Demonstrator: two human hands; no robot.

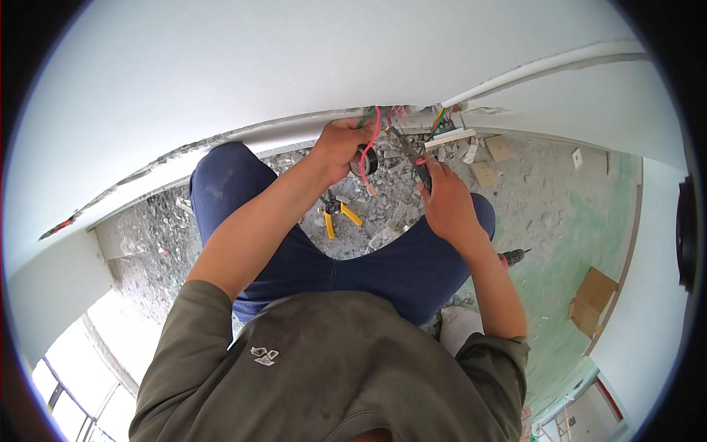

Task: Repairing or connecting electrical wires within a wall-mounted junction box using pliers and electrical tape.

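My left hand (339, 147), fingers closed, grips wires at the wall opening, with a black tape roll (370, 163) held beside them. A pink wire (367, 155) dangles over the roll; a green wire (366, 116) runs into the fingers. In my right hand (448, 200) is a long grey-and-black tool (405, 147) with a red part, its tip angled up near the wires. More coloured wires and a dark fitting (445, 126) sit at the wall just right of it. Yellow-handled pliers (331, 221) lie on rubble between my knees.
The white wall (294, 59) spans the front. Broken plaster (398, 214) covers the floor around me. Beige square plates (498, 148) lie to the right, a drill (515, 258) is by my right knee, and a cardboard piece (593, 300) lies near the right wall. Bright railed openings show lower left.
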